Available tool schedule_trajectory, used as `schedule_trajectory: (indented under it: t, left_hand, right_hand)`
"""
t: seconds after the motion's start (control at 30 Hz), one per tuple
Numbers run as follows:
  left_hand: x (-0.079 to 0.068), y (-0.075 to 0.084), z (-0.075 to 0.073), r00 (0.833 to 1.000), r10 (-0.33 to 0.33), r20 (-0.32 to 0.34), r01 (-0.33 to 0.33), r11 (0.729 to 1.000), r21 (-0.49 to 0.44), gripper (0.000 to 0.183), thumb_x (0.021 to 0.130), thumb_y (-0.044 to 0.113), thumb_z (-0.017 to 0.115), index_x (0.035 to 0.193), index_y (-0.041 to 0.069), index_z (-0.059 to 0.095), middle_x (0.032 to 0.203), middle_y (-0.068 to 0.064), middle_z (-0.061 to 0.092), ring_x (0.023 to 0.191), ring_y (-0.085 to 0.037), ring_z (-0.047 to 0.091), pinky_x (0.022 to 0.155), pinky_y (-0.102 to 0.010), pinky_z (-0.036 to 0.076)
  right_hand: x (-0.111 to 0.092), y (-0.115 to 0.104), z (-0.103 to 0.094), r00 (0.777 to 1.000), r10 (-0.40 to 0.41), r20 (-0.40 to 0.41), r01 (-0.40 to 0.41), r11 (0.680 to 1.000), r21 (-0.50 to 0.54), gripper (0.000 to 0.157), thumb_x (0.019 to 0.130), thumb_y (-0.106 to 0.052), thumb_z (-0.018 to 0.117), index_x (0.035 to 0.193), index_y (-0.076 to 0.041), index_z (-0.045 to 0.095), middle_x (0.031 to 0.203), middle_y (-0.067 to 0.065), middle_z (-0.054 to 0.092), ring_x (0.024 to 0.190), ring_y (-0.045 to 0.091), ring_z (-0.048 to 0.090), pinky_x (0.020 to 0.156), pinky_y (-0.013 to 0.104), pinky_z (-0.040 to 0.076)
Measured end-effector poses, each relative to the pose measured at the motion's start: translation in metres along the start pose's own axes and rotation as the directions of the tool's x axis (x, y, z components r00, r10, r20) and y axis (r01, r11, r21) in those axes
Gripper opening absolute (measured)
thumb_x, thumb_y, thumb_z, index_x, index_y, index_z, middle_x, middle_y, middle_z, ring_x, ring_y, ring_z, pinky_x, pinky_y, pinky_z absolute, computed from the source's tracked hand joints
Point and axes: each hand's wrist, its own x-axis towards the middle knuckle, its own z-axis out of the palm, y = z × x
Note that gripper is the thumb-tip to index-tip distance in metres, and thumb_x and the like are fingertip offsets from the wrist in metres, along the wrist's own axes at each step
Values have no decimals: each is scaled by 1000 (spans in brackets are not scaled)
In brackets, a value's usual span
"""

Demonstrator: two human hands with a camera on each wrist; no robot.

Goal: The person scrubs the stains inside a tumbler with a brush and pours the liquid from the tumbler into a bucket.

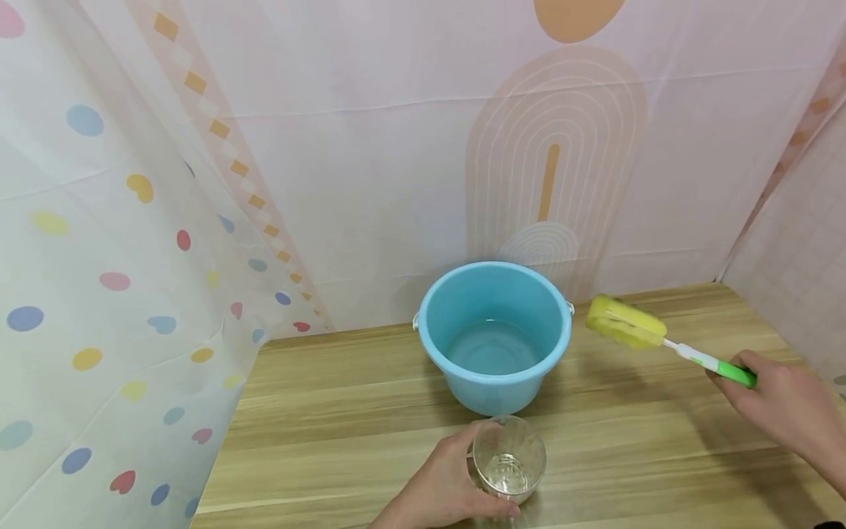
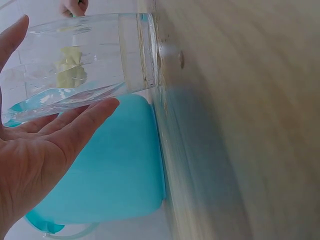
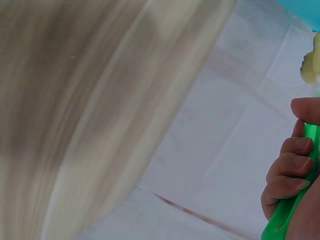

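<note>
A clear glass cup (image 1: pixel 509 459) stands upright on the wooden table, just in front of the blue bucket (image 1: pixel 496 397). My left hand (image 1: pixel 449 477) holds it from the left, thumb on the near side and fingers round the far side. Seen from the left wrist, the palm and fingers (image 2: pixel 85 125) lie along the glass wall (image 2: pixel 100 40). On the right, my right hand (image 1: pixel 783 397) grips the green handle (image 3: pixel 280 222) of a sponge cup brush (image 1: pixel 624 321). Its yellow sponge head is in the air, to the right of the bucket.
Shallow water (image 1: pixel 492 349) covers the bucket's bottom. The wooden table (image 1: pixel 330 411) runs back to a patterned curtain (image 1: pixel 370 184). More curtain hangs along the left side (image 1: pixel 119 323), and a pale sheet (image 1: pixel 806 242) along the right.
</note>
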Motion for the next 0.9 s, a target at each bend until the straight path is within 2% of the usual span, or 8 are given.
schedule_trajectory:
  t: [0.23,0.5,0.7,0.9]
  left_hand:
    - [0,1,1,1000,-3,1,3,1000,-3,82,70,25,101,139,24,58,134,11,62,121,-12,60,100,-31,53]
    - [1,0,1,1000,0,7,1,1000,-20,82,71,25,100,141,19,57,137,8,61,122,-12,59,100,-30,53]
    - [1,0,0,1000,-4,9,4,1000,-15,83,71,26,100,142,18,57,139,7,60,124,-12,58,101,-30,52]
    - [1,-1,1,1000,16,9,-16,1000,-16,83,72,26,100,142,19,57,138,7,61,123,-13,59,101,-31,52]
  right_hand:
    - [1,-7,-8,997,-36,-71,37,999,6,19,96,-16,72,86,-2,67,57,-8,40,47,7,31,42,26,28]
    - [2,-21,-15,997,-40,-59,40,999,9,17,96,-13,74,85,-2,65,58,-7,39,47,7,30,43,25,27]
    - [1,-33,-19,987,-120,-108,120,993,-10,17,93,-11,76,82,-7,64,58,-10,36,46,2,26,42,23,26]
    - [1,-42,-19,963,-202,-178,206,979,5,21,91,-10,78,78,-13,61,59,-15,34,49,-3,23,43,22,24]
